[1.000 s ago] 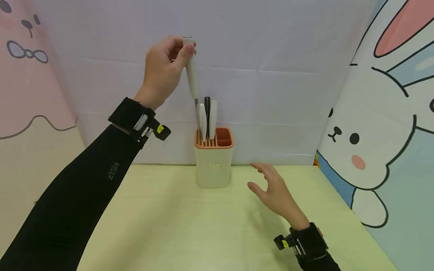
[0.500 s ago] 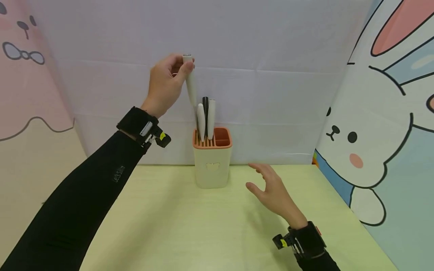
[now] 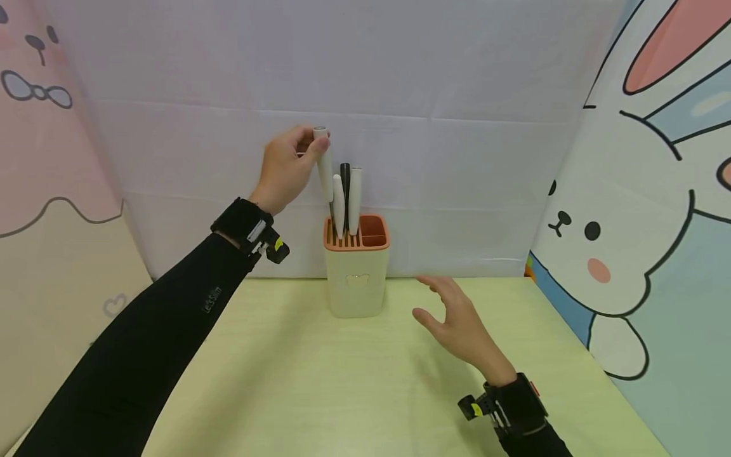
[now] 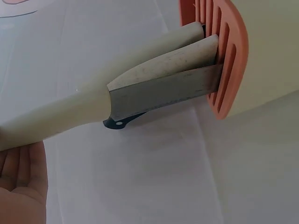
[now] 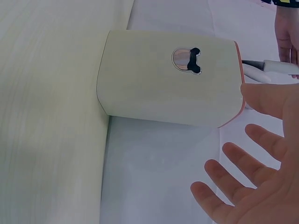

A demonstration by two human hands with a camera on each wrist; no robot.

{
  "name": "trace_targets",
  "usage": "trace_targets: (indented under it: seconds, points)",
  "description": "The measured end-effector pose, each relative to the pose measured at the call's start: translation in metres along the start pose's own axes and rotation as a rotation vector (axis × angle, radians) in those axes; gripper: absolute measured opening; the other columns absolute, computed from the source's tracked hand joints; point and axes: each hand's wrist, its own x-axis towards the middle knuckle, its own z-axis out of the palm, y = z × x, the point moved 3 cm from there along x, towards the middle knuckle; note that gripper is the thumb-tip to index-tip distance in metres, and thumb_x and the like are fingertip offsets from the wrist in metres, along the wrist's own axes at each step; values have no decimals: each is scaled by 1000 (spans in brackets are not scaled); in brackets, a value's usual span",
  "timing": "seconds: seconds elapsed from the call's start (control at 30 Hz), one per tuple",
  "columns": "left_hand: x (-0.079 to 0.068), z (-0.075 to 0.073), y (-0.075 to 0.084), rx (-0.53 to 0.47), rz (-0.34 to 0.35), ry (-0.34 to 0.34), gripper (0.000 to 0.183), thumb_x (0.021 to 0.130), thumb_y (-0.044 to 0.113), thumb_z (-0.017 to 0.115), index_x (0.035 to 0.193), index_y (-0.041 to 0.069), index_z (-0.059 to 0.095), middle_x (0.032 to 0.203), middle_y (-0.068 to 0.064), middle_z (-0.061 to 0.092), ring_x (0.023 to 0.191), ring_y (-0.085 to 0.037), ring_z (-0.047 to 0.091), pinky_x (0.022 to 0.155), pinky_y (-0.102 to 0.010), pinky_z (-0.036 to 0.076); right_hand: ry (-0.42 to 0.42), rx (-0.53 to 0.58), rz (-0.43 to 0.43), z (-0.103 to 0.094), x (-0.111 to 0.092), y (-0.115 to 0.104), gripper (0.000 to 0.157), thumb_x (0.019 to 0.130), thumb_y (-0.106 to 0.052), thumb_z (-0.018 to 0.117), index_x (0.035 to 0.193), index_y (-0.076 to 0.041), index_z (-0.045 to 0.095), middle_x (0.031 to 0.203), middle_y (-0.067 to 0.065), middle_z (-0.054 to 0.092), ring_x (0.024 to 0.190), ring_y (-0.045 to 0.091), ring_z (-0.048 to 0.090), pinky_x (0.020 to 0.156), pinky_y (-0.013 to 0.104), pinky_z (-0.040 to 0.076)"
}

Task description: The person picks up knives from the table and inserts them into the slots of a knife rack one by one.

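My left hand (image 3: 288,166) pinches the top of a white-handled knife (image 3: 323,166), thumb in front. Its blade points down into the leftmost part of the slotted orange top of a cream knife holder (image 3: 356,282). In the left wrist view a length of bare blade (image 4: 161,91) shows between handle and slots. Beside it, a white handle (image 3: 339,206), a black handle (image 3: 345,170) and another white handle (image 3: 355,203) stand in the holder. My right hand (image 3: 459,327) hovers to the right of the holder, fingers spread and holding nothing.
The holder stands near the back edge of the pale yellow table (image 3: 342,381), close to a white cloth backdrop (image 3: 457,190). Open orange compartments (image 3: 374,230) lie at its right side. A rabbit-printed panel (image 3: 628,254) runs along the right, a pink panel (image 3: 57,146) along the left.
My left hand has come down with the knife, and its blade has sunk deeper into the holder. My right hand has stayed almost still.
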Motion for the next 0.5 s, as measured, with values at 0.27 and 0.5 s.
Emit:
trace_targets:
  seconds: [0.27,0.5]
  points:
    - [-8,9,-18,23,-32,-27,27,96,40,56,105,15,63,94,3,59,87,-9,52,82,-28,44,-3,3,12,0,0,-2,55,88,-22,71,137,-13,47,132,2,48,115,22,47,92,46,44]
    - [-14,15,-32,23,-70,-48,27,97,40,55,108,16,61,94,2,58,86,-10,50,80,-28,42,-16,5,8,-1,0,-3,55,89,-24,70,138,-15,46,132,5,49,113,26,49,84,48,48]
